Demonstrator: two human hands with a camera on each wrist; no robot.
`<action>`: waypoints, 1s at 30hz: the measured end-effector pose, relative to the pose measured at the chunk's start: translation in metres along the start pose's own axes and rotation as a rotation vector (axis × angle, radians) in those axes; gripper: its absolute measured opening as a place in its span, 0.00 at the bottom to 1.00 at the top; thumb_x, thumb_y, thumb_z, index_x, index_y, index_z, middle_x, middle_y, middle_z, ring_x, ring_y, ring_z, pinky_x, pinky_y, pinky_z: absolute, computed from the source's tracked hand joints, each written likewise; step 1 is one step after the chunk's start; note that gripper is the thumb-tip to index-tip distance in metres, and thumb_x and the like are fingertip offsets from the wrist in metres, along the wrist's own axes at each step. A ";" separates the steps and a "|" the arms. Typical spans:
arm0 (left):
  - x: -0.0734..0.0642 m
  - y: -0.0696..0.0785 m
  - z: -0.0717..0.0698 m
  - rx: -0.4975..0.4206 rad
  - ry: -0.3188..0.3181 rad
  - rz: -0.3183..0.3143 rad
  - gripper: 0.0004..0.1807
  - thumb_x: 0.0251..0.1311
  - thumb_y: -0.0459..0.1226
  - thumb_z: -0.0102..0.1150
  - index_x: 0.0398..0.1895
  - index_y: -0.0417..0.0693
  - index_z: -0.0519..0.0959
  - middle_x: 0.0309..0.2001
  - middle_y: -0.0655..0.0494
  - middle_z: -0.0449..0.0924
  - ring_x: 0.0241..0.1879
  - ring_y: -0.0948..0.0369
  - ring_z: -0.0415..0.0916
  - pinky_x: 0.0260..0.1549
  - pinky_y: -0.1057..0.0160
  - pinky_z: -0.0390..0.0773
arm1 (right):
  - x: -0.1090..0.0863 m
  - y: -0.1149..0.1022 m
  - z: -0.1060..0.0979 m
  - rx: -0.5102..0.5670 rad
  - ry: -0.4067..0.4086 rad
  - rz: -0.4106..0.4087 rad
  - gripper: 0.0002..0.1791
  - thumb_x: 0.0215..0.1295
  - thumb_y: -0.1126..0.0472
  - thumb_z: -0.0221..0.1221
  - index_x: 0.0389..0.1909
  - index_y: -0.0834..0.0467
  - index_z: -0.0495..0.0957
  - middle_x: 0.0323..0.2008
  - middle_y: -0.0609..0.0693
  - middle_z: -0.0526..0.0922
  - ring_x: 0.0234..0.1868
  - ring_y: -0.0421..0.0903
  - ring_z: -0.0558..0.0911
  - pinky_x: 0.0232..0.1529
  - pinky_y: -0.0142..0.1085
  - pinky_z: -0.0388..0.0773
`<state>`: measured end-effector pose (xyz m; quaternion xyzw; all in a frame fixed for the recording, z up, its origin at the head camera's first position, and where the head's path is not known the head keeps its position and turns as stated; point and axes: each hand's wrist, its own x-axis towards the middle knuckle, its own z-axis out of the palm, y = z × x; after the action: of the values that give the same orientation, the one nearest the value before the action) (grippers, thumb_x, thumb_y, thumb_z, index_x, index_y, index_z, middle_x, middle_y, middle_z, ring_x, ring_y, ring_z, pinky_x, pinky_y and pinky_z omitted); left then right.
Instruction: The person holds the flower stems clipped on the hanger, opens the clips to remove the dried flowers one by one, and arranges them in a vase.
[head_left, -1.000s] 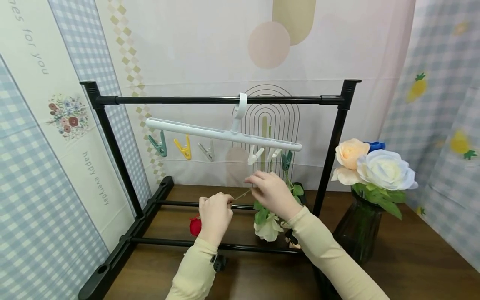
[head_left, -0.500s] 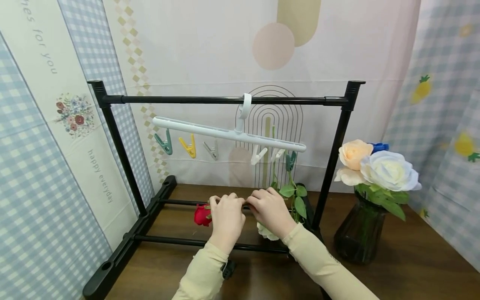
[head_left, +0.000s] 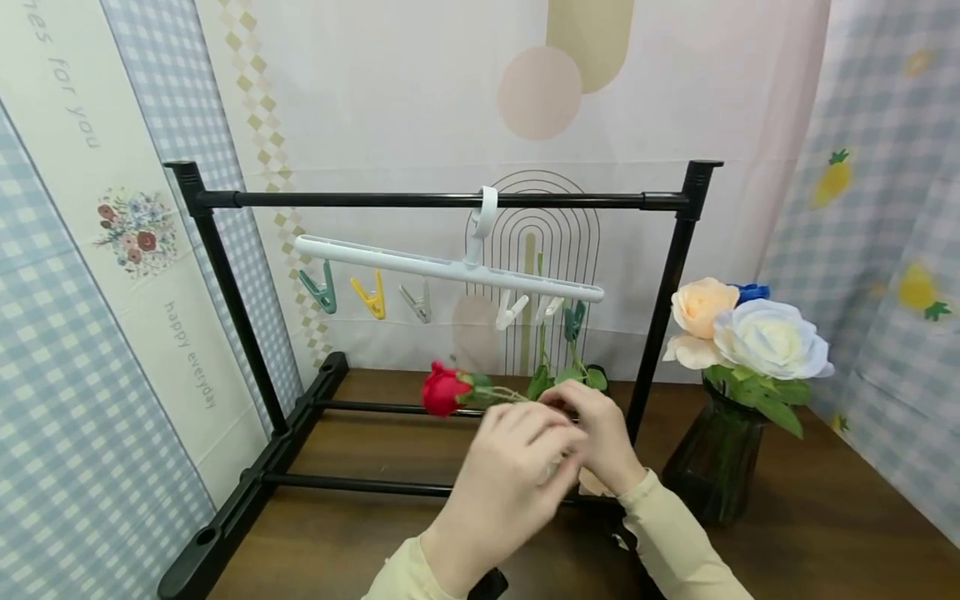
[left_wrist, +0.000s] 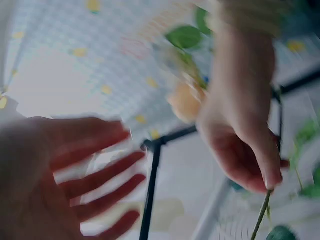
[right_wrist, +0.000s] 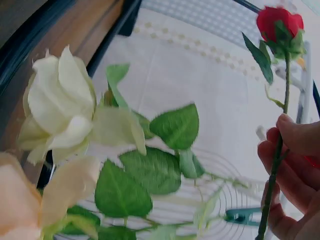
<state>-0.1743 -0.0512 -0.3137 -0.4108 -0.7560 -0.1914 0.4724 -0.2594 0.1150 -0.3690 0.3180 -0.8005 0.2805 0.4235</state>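
Observation:
A red rose (head_left: 444, 389) lies sideways in the head view, its bloom pointing left. My right hand (head_left: 603, 433) pinches its green stem between thumb and fingers, as the right wrist view shows, with the bloom (right_wrist: 280, 27) above the hand. In the head view my left hand (head_left: 517, 479) is in front, overlapping the right one. The left wrist view shows the left hand (left_wrist: 95, 175) with fingers spread and nothing in them. Behind the hands, a white rose (right_wrist: 60, 107) and a peach rose (right_wrist: 20, 200) hang head down from clips on the white hanger (head_left: 450, 268).
The hanger hooks over the bar (head_left: 337, 200) of a black rack. Several clips hang from it, including a yellow clip (head_left: 369, 294), a grey clip (head_left: 416, 300) and a green clip (head_left: 319, 289). A dark vase (head_left: 712, 471) of roses stands on the right.
The left hand has let go of the rose stem and come nearer and to the right. The red rose has moved right and up, and the right hand has moved right with its stem.

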 end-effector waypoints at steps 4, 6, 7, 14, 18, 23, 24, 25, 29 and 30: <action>0.005 0.013 -0.004 -0.104 -0.045 0.247 0.03 0.57 0.40 0.65 0.34 0.58 0.85 0.36 0.68 0.82 0.45 0.68 0.77 0.49 0.67 0.71 | -0.003 0.006 -0.018 0.079 0.041 0.074 0.09 0.55 0.74 0.65 0.34 0.58 0.81 0.32 0.47 0.83 0.33 0.38 0.80 0.36 0.26 0.74; 0.005 0.017 -0.003 -0.113 -0.066 0.330 0.03 0.59 0.41 0.63 0.34 0.59 0.85 0.37 0.68 0.82 0.45 0.69 0.76 0.50 0.67 0.71 | -0.006 0.008 -0.029 0.085 0.055 0.102 0.11 0.53 0.75 0.66 0.34 0.57 0.81 0.32 0.47 0.83 0.31 0.37 0.79 0.35 0.24 0.72; 0.005 0.019 -0.002 -0.114 -0.077 0.360 0.03 0.61 0.42 0.62 0.34 0.60 0.85 0.36 0.69 0.81 0.45 0.70 0.76 0.51 0.67 0.71 | -0.008 0.009 -0.034 0.083 0.059 0.114 0.13 0.53 0.75 0.66 0.34 0.56 0.82 0.32 0.47 0.83 0.30 0.36 0.78 0.34 0.22 0.71; 0.003 0.028 0.009 -0.142 -0.116 0.492 0.07 0.65 0.46 0.56 0.35 0.64 0.84 0.34 0.72 0.81 0.42 0.73 0.76 0.52 0.70 0.70 | -0.028 0.011 -0.089 0.210 0.006 0.184 0.13 0.53 0.78 0.64 0.35 0.58 0.81 0.35 0.43 0.83 0.35 0.30 0.80 0.38 0.23 0.77; 0.001 0.037 0.015 -0.185 -0.302 0.580 0.11 0.68 0.50 0.52 0.47 0.67 0.82 0.40 0.76 0.80 0.47 0.75 0.74 0.55 0.72 0.66 | -0.037 0.011 -0.118 0.235 0.011 0.232 0.11 0.54 0.77 0.64 0.35 0.61 0.80 0.37 0.38 0.82 0.36 0.32 0.82 0.38 0.22 0.77; 0.005 0.043 0.037 -0.309 -0.570 0.555 0.15 0.69 0.51 0.51 0.55 0.68 0.78 0.47 0.77 0.79 0.53 0.77 0.71 0.58 0.75 0.61 | -0.042 0.012 -0.146 0.239 0.038 0.330 0.12 0.53 0.82 0.61 0.37 0.67 0.80 0.38 0.33 0.82 0.37 0.30 0.83 0.38 0.22 0.78; 0.006 0.042 0.045 -0.322 -0.576 0.546 0.14 0.69 0.50 0.51 0.55 0.68 0.79 0.47 0.77 0.80 0.52 0.78 0.72 0.57 0.76 0.62 | -0.042 0.013 -0.151 0.279 0.054 0.335 0.12 0.53 0.83 0.60 0.38 0.69 0.79 0.38 0.34 0.83 0.37 0.31 0.83 0.38 0.22 0.78; 0.007 0.041 0.054 -0.327 -0.573 0.541 0.14 0.69 0.49 0.51 0.54 0.68 0.79 0.46 0.78 0.80 0.51 0.78 0.73 0.56 0.77 0.62 | -0.043 0.014 -0.156 0.327 0.071 0.338 0.12 0.54 0.83 0.59 0.38 0.71 0.79 0.38 0.36 0.83 0.38 0.31 0.84 0.38 0.22 0.78; 0.011 0.037 0.084 -0.378 -0.631 0.476 0.12 0.70 0.47 0.51 0.51 0.67 0.81 0.42 0.77 0.82 0.47 0.79 0.74 0.49 0.80 0.61 | -0.046 0.014 -0.178 0.541 0.141 0.318 0.12 0.56 0.86 0.54 0.41 0.77 0.76 0.39 0.45 0.85 0.40 0.36 0.85 0.40 0.24 0.80; 0.012 0.037 0.091 -0.389 -0.656 0.451 0.12 0.70 0.47 0.51 0.51 0.67 0.81 0.43 0.77 0.82 0.47 0.79 0.74 0.50 0.80 0.61 | -0.047 0.014 -0.184 0.579 0.160 0.323 0.12 0.57 0.86 0.53 0.42 0.77 0.76 0.39 0.47 0.85 0.40 0.37 0.86 0.40 0.24 0.80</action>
<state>-0.1982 0.0377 -0.3505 -0.6859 -0.7071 -0.0818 0.1514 -0.1570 0.2686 -0.3228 0.2711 -0.6918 0.5838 0.3273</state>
